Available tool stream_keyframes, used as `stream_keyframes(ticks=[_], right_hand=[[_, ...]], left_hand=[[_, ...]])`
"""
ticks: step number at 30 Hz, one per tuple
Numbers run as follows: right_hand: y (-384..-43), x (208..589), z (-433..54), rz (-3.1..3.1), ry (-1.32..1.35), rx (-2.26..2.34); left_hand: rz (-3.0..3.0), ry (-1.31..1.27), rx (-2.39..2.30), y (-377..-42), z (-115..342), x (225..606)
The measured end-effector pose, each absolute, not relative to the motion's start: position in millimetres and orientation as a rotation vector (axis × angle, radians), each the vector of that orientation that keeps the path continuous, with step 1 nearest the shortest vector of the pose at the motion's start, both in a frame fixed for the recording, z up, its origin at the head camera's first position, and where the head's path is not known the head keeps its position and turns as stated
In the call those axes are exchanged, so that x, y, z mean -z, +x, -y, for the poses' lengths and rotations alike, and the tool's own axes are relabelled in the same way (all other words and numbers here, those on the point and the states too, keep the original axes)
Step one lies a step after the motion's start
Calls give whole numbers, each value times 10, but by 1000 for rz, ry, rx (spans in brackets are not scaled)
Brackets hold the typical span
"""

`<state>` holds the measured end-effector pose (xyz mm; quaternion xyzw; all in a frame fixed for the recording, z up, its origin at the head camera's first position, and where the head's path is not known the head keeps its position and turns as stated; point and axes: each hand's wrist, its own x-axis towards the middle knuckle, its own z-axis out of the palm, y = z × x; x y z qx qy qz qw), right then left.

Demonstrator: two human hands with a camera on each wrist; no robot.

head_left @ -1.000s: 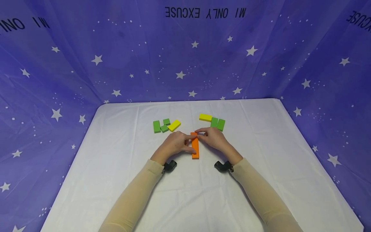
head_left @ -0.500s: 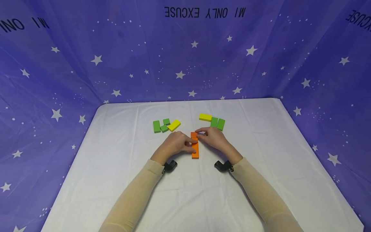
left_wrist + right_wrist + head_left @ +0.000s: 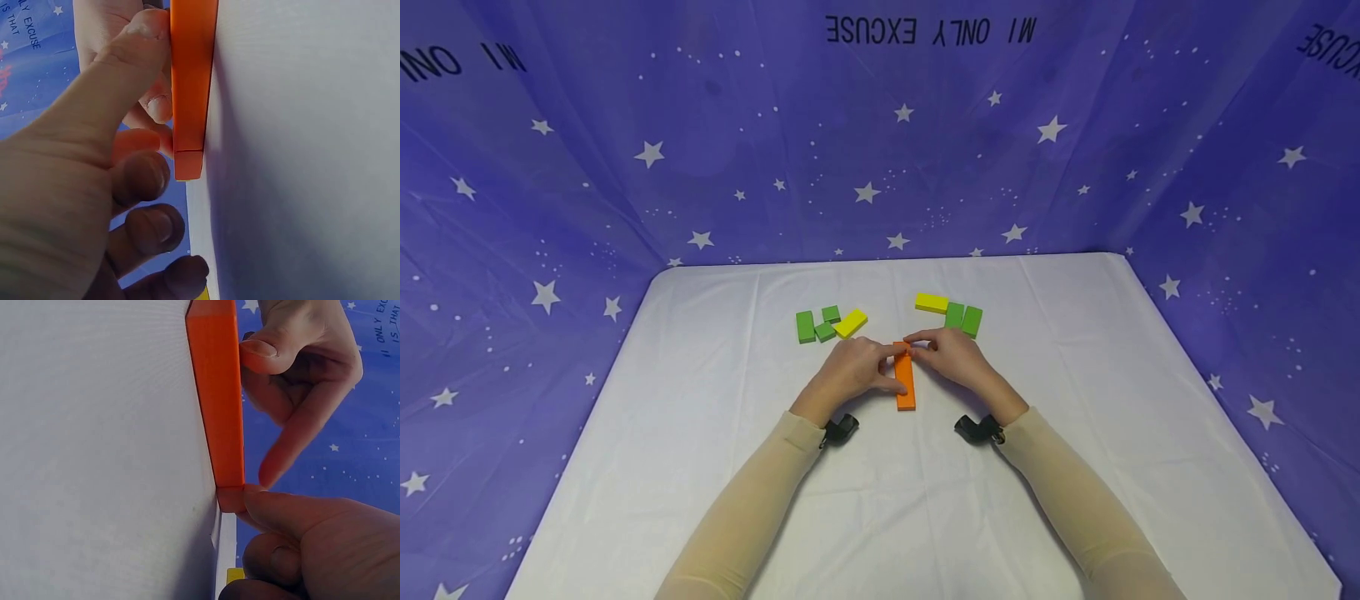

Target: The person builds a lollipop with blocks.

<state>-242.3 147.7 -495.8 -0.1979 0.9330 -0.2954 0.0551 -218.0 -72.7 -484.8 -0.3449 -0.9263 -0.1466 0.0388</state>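
Spreading my left hand (image 3: 853,368), I touch 1 long orange block (image 3: 906,373) on the white table (image 3: 820,517) with its thumb, gripping nothing. My right hand (image 3: 958,357) has thumb and forefinger at 1 small orange block (image 3: 231,499) against the far end; whether they pinch it I cannot tell. Beyond lie 5 green blocks (image 3: 806,327) and 2 yellow blocks (image 3: 852,323), 3 green and 1 yellow leftward.

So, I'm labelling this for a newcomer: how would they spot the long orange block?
Find the white table, then look between the left hand and right hand. The long orange block lies there, a short orange block at its far end; it's clearly the longest block.
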Motion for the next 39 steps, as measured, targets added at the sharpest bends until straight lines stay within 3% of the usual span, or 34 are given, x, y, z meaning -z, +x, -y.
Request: stream_keyframes(ticks=[20,39], right_hand=[[-2427,4946,-1476,-2809,-596,874],[-2576,4844,-1725,-2970,-354,1127]], left_hand=[[2872,-1040,498,-2170,760,4850],[2904,-1018,454,-2169,743,4863]])
